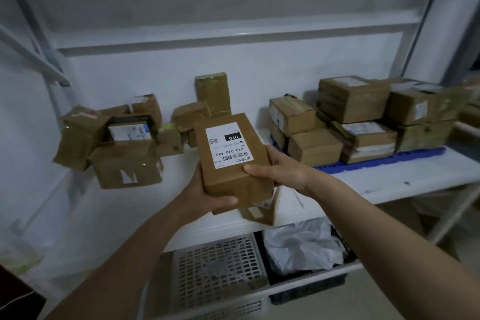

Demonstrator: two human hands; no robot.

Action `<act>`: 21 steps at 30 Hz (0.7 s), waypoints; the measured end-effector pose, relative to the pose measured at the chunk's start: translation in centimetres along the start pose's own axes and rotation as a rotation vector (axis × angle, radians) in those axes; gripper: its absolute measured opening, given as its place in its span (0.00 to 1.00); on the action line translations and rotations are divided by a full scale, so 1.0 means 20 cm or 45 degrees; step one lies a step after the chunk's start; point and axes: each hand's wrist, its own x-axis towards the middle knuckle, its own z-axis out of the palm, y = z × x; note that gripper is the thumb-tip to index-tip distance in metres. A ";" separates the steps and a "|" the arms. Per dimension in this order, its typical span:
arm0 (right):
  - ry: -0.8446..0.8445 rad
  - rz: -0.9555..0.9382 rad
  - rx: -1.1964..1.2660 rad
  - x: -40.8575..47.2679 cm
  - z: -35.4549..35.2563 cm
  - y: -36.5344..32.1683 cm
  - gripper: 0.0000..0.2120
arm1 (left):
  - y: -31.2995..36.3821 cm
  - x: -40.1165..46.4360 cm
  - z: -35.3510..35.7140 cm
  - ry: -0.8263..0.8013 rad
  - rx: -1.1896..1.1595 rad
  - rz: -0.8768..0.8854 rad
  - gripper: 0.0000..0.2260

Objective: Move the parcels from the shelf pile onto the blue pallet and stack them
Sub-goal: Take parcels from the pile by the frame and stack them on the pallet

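The person holds one brown parcel with both hands above the front edge of the white shelf. The left hand takes it from below and the right hand from the side, so each grip is closed around this parcel. Its white label faces up. To the left of the parcel lies the loose pile of boxes; to its right the blue pallet carries stacked parcels.
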 end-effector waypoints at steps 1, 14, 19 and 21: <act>0.024 0.006 -0.005 -0.03 -0.09 0.02 0.37 | 0.03 0.05 0.08 -0.027 0.000 0.011 0.48; 0.354 0.233 -0.029 -0.36 -1.04 0.38 0.40 | 0.39 0.57 1.04 -0.217 -0.170 -0.256 0.43; 0.408 0.245 -0.028 -0.40 -1.26 0.49 0.35 | 0.46 0.70 1.31 -0.152 -0.218 -0.478 0.43; 0.406 0.247 -0.025 -0.40 -1.33 0.53 0.34 | 0.46 0.73 1.39 -0.162 -0.220 -0.503 0.45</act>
